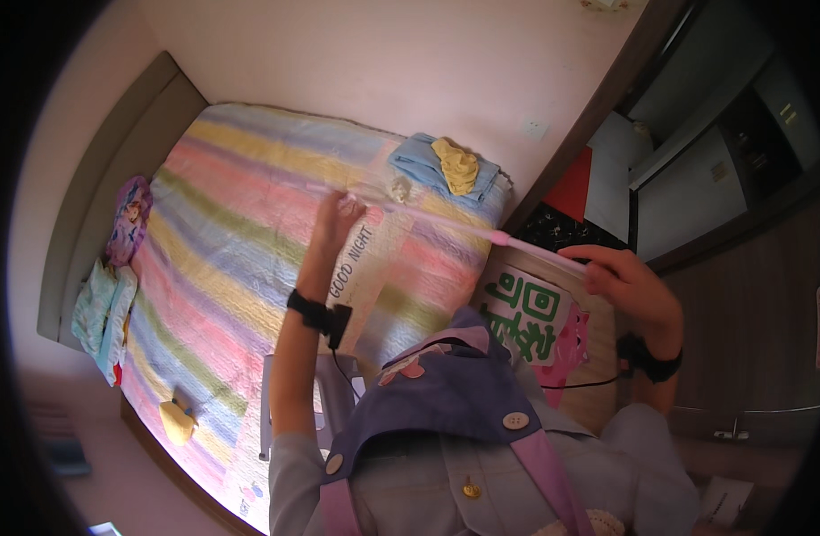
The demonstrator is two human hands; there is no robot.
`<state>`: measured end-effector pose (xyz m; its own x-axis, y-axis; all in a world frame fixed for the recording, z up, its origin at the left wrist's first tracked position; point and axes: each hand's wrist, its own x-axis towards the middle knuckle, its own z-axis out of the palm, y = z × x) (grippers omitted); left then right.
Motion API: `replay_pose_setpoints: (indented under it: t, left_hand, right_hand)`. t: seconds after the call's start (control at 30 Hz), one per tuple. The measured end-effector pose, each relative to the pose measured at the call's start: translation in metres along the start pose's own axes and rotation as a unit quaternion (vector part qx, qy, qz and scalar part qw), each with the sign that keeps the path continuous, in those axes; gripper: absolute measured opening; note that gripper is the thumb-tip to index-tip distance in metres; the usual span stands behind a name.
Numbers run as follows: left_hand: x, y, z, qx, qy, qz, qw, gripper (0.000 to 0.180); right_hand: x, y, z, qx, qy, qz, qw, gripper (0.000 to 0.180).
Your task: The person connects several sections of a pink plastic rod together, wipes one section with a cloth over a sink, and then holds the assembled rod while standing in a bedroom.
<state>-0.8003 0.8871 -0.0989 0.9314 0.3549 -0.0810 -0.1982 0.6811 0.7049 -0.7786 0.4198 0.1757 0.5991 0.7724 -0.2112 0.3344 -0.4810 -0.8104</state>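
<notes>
A long thin pink rod (455,224) stretches across in front of me, above the bed, with a thicker joint partway along it. My right hand (620,277) is closed around its right end. Toward the other end, the fingers of my left hand (337,219) are curled on the rod's paler part, which is blurred. Past those fingers the tip is too faint to make out. Just by the rod, right of my left hand, is a small whitish fluffy thing (399,188); whether it is attached or lies on the bed I cannot tell.
Below the rod spreads a bed with a striped pastel quilt (249,196). Folded blue cloth (437,165) with a yellow cloth (456,166) lies at its far right corner. A yellow object (176,422) lies near left; a grey stool (334,393) stands beside me. Dark cabinets (740,330) are right.
</notes>
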Motion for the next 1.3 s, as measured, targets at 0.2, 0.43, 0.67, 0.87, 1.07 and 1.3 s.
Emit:
replay_pose_setpoints:
  t: [0.2, 0.43, 0.67, 0.87, 1.07, 1.3]
  left_hand:
    - [0.007, 0.085, 0.045, 0.237, 0.089, 0.154, 0.955, 0.051]
    - [-0.027, 0.052, -0.025, 0.307, 0.106, -0.128, 0.937, 0.038]
    - [-0.065, 0.030, -0.064, 0.254, 0.097, -0.220, 0.937, 0.035]
    - [-0.072, 0.013, -0.079, 0.201, 0.086, -0.294, 0.930, 0.037]
    - [-0.071, -0.021, -0.074, 0.073, 0.280, -0.190, 0.938, 0.067]
    - [-0.089, 0.085, 0.036, -0.412, -0.046, 0.135, 0.900, 0.066]
  right_hand:
    - [-0.013, 0.009, -0.028, 0.060, 0.109, 0.020, 0.992, 0.028]
    - [0.026, 0.019, -0.031, -0.309, 0.093, 0.035, 0.946, 0.017]
    - [0.037, 0.022, -0.041, -0.292, 0.060, 0.043, 0.954, 0.017]
    - [0.027, 0.032, -0.070, -0.151, 0.005, 0.075, 0.986, 0.021]
    - [0.011, 0.040, -0.091, 0.066, -0.023, 0.103, 0.992, 0.027]
    - [0.044, 0.073, -0.069, 0.157, -0.050, 0.032, 0.986, 0.025]
